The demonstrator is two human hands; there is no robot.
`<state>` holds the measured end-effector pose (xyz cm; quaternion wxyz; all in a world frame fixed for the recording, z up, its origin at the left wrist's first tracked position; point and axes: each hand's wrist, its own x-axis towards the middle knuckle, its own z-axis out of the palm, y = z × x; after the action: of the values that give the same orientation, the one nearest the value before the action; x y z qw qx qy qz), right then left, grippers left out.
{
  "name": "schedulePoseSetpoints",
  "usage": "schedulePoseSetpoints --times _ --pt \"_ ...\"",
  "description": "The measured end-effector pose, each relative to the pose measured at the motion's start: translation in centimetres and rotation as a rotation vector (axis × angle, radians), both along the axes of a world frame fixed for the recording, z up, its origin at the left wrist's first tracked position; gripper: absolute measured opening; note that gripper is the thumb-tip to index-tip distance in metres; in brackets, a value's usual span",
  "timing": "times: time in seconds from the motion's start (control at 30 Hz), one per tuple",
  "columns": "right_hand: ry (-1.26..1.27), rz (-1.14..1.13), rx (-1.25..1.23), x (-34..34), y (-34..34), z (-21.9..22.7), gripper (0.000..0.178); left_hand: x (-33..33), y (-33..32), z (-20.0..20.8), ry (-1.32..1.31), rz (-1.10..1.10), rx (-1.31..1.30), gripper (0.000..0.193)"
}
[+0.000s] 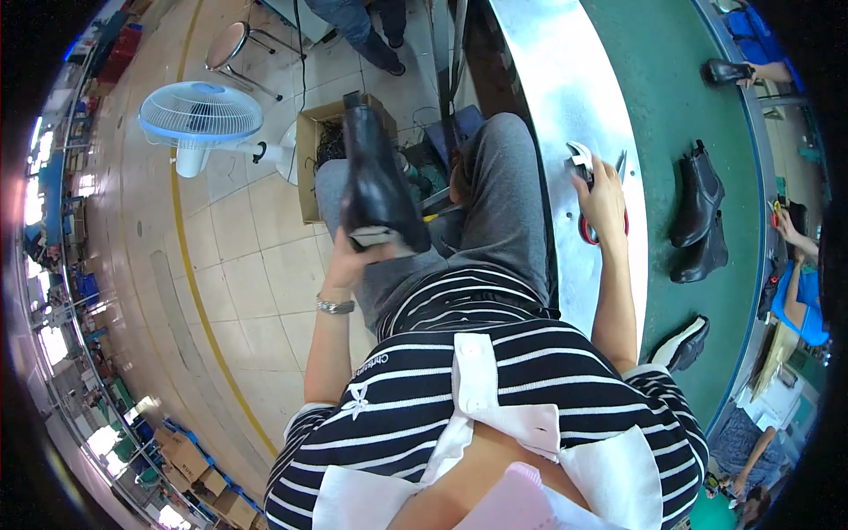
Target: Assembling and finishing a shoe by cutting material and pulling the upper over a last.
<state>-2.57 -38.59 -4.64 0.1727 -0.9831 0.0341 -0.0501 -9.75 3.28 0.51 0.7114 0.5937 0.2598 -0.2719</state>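
the black boot (375, 172) is up in the air above the person's grey trousers (502, 194), near the left knee, with its shaft pointing away from the body and its foot end toward the belly. the left hand (353, 258) carries it from below, fingers clamped around that near end. the right hand (603, 201) is over on the shiny metal counter (558, 62), at a metal-headed tool (579, 155); its fingers are bent over the tool, but the hand hides the handle, so i can't say whether they grip it or only rest there. a pair of red-handled scissors (584, 231) lies partly under the same hand.

to do this well, i'd bear the boot's weight low in the left palm and make the grip broad, since a smooth, shiny upper could slip or mark under a pinch. leaning it against a trouser leg would probably steady it. on the right, i'd take the tool by its handle, lift it straight up and avoid the scissors, as their loops look easy to snag. the other boots (698, 199), on the green surface (654, 97) beyond, are well apart from that hand and shouldn't get in the way.
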Motion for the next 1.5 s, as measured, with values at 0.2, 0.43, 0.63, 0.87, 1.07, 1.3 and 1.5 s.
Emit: schedulePoseSetpoints --times 0.2,0.43,0.63,0.87,1.07,1.3,1.5 --pt "0.078 -0.071 -0.124 -2.6 -1.0 -1.5 0.054 -0.5 4.9 -2.5 -0.187 0.180 -0.105 0.054" --pt "0.215 -0.089 0.090 -0.7 -1.7 -0.3 0.046 1.7 0.9 0.7 -0.042 0.102 -0.114 0.065" --pt "0.430 -0.427 1.220 0.8 2.8 4.6 0.051 4.6 -0.6 0.8 -0.014 0.030 -0.187 0.067" --pt "0.693 -0.073 1.431 0.7 10.2 9.1 0.050 4.7 -2.4 -0.4 -0.131 -0.019 -0.063 0.077" --pt "1.012 0.151 1.216 3.4 14.9 13.9 0.063 6.9 -2.1 -1.0 -0.663 0.079 0.407 0.066" --pt "1.256 0.274 1.150 6.6 19.7 15.5 0.064 9.5 -1.9 0.4 -0.807 0.176 0.682 0.031" --pt "1.299 0.089 1.047 7.8 22.0 15.9 0.062 9.4 -2.1 0.6 -0.747 0.296 0.534 0.021"
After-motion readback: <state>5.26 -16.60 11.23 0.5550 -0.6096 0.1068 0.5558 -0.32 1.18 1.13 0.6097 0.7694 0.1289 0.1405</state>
